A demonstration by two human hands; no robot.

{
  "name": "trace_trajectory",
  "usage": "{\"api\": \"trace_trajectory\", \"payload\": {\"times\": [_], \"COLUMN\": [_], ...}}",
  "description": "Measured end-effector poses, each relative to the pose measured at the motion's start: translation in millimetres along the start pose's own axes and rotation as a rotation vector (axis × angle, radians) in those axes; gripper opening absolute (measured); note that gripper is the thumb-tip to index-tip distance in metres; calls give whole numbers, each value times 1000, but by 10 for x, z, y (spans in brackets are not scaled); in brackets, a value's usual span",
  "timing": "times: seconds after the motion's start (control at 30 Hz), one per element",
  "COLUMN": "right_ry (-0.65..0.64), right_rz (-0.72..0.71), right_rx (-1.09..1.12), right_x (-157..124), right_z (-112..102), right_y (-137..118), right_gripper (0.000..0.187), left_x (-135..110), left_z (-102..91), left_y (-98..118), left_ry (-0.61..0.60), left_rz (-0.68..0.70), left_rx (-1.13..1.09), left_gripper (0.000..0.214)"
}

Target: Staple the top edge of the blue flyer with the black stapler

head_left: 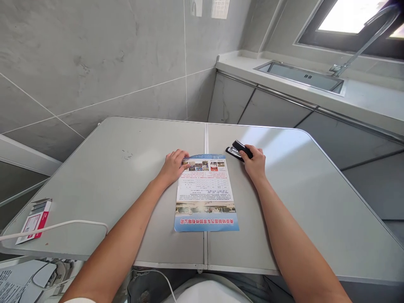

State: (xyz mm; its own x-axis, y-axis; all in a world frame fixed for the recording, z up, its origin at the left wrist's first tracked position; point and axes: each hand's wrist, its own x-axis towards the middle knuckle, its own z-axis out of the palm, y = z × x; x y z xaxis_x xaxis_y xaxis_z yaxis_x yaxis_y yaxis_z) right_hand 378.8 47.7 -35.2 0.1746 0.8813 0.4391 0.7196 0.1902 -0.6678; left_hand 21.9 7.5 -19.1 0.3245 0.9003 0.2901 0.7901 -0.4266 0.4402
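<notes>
Left hand point(176, 165) at far corner of printed sheet point(206, 189), thumb on top; pinching or merely pressing, cannot tell. Right hand point(256, 163) wrapped around stapler point(238, 149), just beside sheet, not over it; no staple discernible. Under both hands, pale table point(142, 139). Left of left hand, small box point(34, 221). Beyond right hand, sink point(303, 75).

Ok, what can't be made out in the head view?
In the head view:
Leaflet: smallest print too small to read; far left corner covered by the left hand.
Stapler: rear end hidden by the right hand.
White cable: cut off by the left edge.
</notes>
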Motion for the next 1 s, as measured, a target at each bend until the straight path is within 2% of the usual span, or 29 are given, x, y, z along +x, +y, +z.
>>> {"api": "trace_trajectory", "payload": {"times": [0.23, 0.43, 0.7, 0.87, 1.0], "right_ry": [-31, -77, -155, -284, -314], "right_rz": [-53, -87, -123, -234, -311], "right_rx": [-12, 22, 89, 136, 146], "right_x": [-9, -24, -48, -71, -78], "right_z": [2, -1, -15, -49, -53], "right_y": [-8, -61, -57, -101, -159], "right_gripper": [35, 35, 34, 30, 32], "left_x": [3, -3, -13, -7, -6], "left_z": [8, -17, -34, -25, -30], "left_y": [-25, -38, -83, -89, -66], "left_ry": [28, 81, 134, 116, 77], "left_rz": [-24, -78, -100, -98, -82], "left_rx": [-89, -268, -319, -299, -287], "left_gripper": [7, 20, 17, 21, 23]}}
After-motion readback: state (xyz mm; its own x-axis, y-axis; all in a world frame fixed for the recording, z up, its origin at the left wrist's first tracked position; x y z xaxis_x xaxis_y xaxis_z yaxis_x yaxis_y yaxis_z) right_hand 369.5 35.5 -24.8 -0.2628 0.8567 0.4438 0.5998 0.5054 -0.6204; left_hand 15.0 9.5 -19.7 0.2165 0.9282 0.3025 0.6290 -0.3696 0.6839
